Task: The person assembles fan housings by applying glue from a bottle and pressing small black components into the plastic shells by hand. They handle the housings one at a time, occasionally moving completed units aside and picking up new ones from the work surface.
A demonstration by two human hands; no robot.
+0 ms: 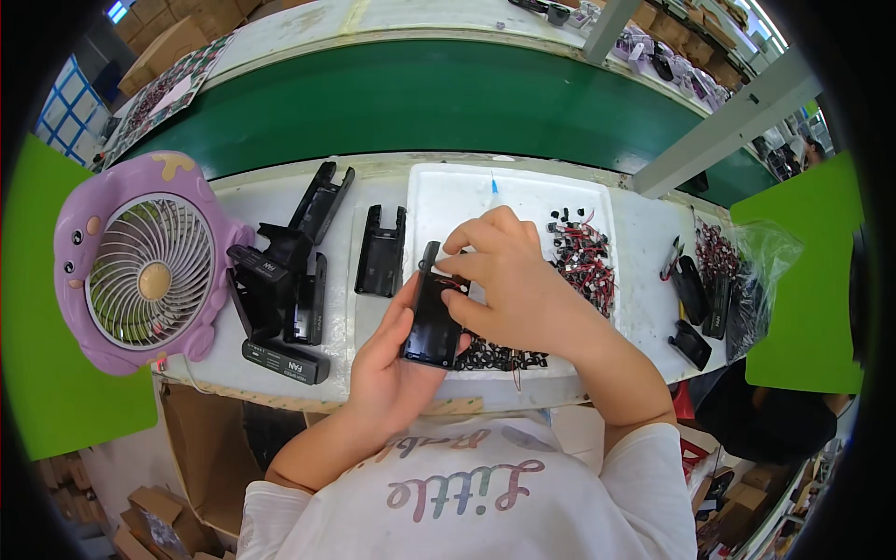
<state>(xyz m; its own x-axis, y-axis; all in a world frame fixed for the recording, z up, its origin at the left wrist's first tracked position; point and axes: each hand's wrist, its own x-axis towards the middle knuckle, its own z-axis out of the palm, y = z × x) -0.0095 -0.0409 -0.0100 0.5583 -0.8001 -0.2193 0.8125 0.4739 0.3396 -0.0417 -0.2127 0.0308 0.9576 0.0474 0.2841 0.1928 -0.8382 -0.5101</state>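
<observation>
My left hand (397, 359) is wrapped round a black plastic housing (431, 322), an open shell held tilted above the table's front. My right hand (509, 280) reaches over its upper end, fingers bent and thumb drawn in against the shell. A bit of red wire shows by the right thumb; what those fingers pinch is hidden. Under both hands lies a white foam tray (509, 182). It holds a heap of small red-and-black wired parts (583, 257) on the right and a pile of small black pieces (504, 357) near the front.
A purple fan (154, 271) stands at the left. Several black housings (271, 271) are piled beside it, and another black shell (381, 250) lies left of the tray. To the right are more shells (691, 345) and a clear plastic bag (761, 271). A green conveyor belt (411, 103) runs behind.
</observation>
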